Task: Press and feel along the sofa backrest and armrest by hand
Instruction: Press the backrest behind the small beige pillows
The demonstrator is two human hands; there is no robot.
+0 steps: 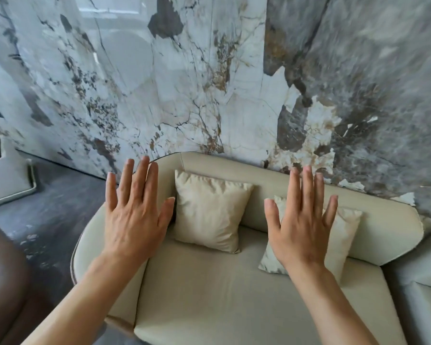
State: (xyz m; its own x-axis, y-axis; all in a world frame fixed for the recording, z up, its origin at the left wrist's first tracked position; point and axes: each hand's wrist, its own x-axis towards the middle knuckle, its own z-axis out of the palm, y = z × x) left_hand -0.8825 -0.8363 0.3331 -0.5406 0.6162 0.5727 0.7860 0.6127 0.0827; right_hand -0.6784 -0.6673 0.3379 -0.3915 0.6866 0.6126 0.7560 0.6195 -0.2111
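Observation:
A small cream sofa stands against a marble wall. Its curved backrest (264,178) runs along the top, and its left armrest (90,242) curves down toward me. My left hand (135,215) is held flat with fingers spread, in front of the left armrest and the corner of the backrest. My right hand (301,225) is spread the same way, in front of the right cushion and the backrest. Both palms face away from me and hold nothing. Whether they touch the sofa I cannot tell.
A square cream cushion (209,210) leans on the backrest between my hands. A smaller patterned cushion (341,237) lies partly behind my right hand. A brown leather seat (3,272) sits lower left, a pale pouffe (8,180) at left, another pale seat (423,290) at right.

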